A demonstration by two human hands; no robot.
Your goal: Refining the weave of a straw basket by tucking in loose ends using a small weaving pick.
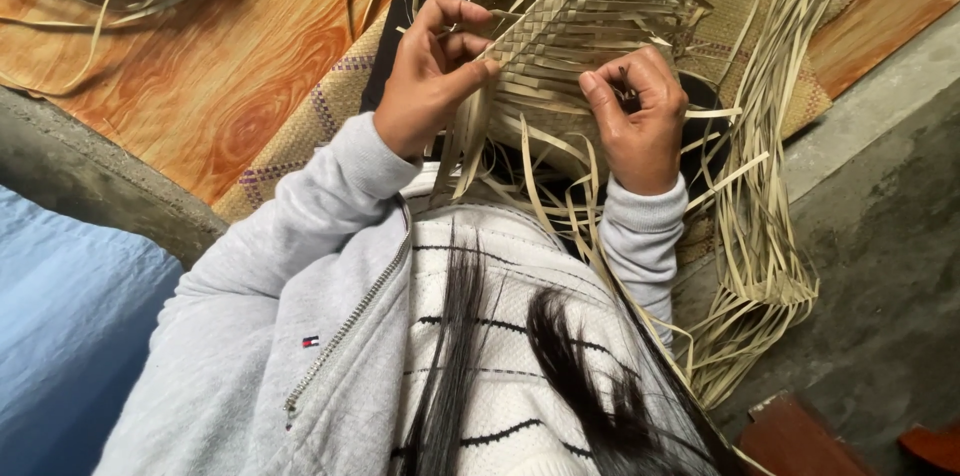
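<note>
1. Straw-coloured strips are being plaited: the left hand is pinching the woven panel, which is resting over the lap.
2. The right hand is curling its fingers around loose strips; a dry one could snap if bent sharply.

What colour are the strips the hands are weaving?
Pale straw-tan, plaited in a criss-cross pattern on the woven strips; the head view shows it.

Wood-grain orange floor covering over grey concrete, bearing a woven mat and loose bundles of pale straw strips.
</note>
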